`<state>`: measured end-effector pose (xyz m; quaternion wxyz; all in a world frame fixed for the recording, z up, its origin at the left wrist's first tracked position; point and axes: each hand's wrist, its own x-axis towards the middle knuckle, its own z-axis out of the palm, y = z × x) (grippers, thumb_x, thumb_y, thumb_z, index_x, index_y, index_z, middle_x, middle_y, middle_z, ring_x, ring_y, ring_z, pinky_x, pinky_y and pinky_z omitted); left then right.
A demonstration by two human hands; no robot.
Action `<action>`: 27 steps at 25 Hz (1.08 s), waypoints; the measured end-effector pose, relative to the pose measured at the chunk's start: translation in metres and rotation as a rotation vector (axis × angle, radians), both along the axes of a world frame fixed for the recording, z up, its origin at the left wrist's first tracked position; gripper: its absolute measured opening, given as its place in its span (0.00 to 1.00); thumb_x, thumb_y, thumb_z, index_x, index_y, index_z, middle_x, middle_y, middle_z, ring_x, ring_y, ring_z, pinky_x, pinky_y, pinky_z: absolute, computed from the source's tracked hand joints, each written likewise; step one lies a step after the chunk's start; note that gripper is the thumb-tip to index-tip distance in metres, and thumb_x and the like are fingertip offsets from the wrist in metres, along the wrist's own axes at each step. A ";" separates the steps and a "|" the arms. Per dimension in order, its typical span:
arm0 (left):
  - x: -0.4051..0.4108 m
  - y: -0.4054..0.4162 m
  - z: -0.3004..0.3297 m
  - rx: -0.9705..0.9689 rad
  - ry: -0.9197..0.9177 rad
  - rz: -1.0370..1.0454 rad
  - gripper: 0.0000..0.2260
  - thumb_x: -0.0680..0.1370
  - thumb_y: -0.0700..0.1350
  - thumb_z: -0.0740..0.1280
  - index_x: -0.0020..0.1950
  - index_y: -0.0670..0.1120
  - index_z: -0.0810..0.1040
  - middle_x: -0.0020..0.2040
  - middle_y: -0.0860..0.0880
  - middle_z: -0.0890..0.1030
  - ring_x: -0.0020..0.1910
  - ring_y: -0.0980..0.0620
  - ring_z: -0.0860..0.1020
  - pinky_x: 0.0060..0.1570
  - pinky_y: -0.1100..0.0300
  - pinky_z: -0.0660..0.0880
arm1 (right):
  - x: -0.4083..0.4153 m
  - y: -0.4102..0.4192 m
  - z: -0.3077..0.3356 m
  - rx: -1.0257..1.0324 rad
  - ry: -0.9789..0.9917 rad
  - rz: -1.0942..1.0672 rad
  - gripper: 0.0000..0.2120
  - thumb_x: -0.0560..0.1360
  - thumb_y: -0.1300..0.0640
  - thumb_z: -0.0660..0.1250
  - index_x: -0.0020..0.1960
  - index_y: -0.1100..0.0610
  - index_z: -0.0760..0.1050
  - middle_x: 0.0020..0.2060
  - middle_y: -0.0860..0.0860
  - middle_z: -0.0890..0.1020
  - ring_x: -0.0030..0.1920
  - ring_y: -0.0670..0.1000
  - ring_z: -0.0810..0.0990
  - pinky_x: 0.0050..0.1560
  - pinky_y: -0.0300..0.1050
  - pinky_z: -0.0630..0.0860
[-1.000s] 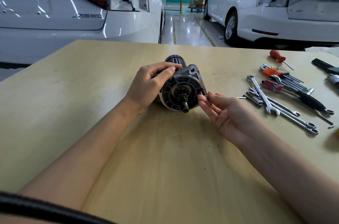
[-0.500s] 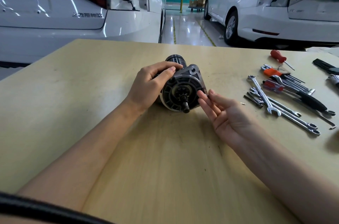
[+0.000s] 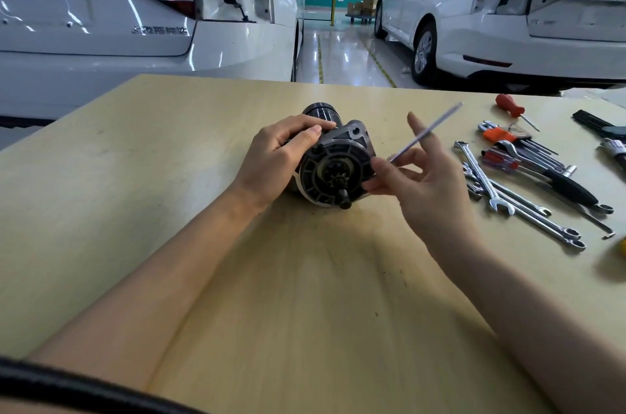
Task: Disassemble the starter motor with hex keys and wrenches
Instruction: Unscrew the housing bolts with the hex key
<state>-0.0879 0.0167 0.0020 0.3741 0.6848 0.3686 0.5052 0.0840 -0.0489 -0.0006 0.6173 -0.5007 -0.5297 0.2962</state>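
Observation:
The starter motor (image 3: 333,168) lies on its side on the wooden table (image 3: 135,183), its pinion end facing me. My left hand (image 3: 277,156) grips the motor's body from the left, thumb over the top. My right hand (image 3: 416,176) is just right of the motor's front plate and pinches a long thin metal bolt (image 3: 426,132) between thumb and fingers. The bolt is blurred and slants up to the right, clear of the motor. The other fingers of that hand are spread.
Several combination wrenches (image 3: 487,186), a set of hex keys with an orange holder (image 3: 501,136), a red-handled screwdriver (image 3: 508,107) and black-handled tools (image 3: 569,188) lie at the table's right. Two white cars (image 3: 135,24) stand beyond the table's far edge.
My right hand, which was at the motor's right flange, has drawn the long bolt out and lifted it up to the right. The left hand has kept its hold on the motor.

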 end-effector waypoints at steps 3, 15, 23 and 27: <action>0.001 -0.001 0.000 -0.062 -0.037 -0.012 0.20 0.85 0.45 0.51 0.53 0.46 0.83 0.51 0.48 0.84 0.52 0.54 0.82 0.49 0.65 0.76 | -0.004 0.002 -0.007 0.301 -0.651 -0.114 0.29 0.75 0.69 0.66 0.74 0.54 0.65 0.37 0.52 0.74 0.34 0.57 0.78 0.39 0.52 0.78; -0.012 0.005 0.003 -0.234 -0.150 -0.146 0.33 0.84 0.53 0.38 0.54 0.44 0.82 0.51 0.46 0.85 0.53 0.52 0.82 0.51 0.65 0.76 | -0.005 -0.004 -0.010 0.405 -0.827 -0.144 0.06 0.76 0.68 0.64 0.51 0.61 0.77 0.43 0.53 0.75 0.36 0.53 0.74 0.36 0.44 0.72; -0.004 0.000 -0.006 0.047 0.276 0.029 0.25 0.76 0.59 0.58 0.70 0.51 0.72 0.67 0.53 0.76 0.69 0.56 0.71 0.74 0.45 0.59 | 0.007 -0.004 -0.001 -0.195 0.362 0.025 0.05 0.76 0.66 0.66 0.45 0.58 0.72 0.34 0.54 0.78 0.32 0.50 0.82 0.33 0.41 0.77; -0.004 0.001 -0.005 0.019 0.260 0.042 0.25 0.75 0.60 0.59 0.68 0.50 0.75 0.65 0.51 0.78 0.67 0.55 0.72 0.73 0.45 0.60 | 0.007 -0.003 0.001 -0.263 0.590 0.086 0.03 0.77 0.66 0.65 0.45 0.61 0.73 0.27 0.53 0.78 0.33 0.54 0.84 0.34 0.43 0.80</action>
